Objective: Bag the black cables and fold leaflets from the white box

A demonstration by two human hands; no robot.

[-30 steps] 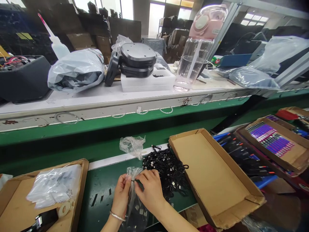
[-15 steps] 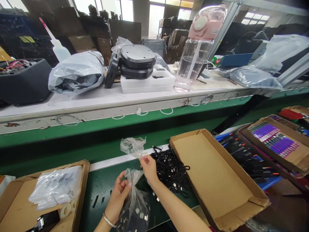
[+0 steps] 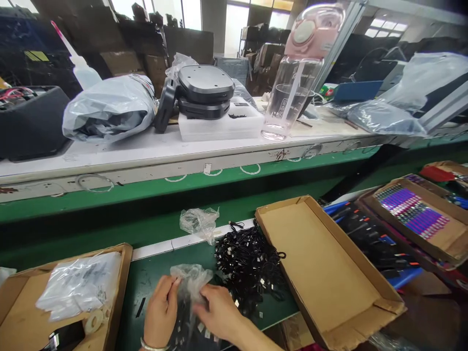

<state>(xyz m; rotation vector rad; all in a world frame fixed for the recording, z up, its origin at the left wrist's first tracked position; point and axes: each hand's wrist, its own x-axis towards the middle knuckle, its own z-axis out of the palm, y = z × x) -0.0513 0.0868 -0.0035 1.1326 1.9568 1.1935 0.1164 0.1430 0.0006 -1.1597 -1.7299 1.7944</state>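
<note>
A clear plastic bag with black cables and pale connectors inside stands at the bottom centre. My left hand pinches the left side of its gathered top. On the right side of the bag's neck, my right hand grips the plastic, slightly blurred. A heap of black cables lies just right of my hands on the green surface. Behind the bag, a crumpled piece of clear plastic rests by the white strip, touched by neither hand.
An open cardboard tray is at the right. Another tray at the left holds plastic bags and tape rolls. The raised white shelf carries a bottle and grey devices. Farther right, a box holds purple items.
My right hand has left the crumpled plastic and moved down to the bag's neck. My left hand has shifted slightly left and down. The bag's top is now bunched between both hands.
</note>
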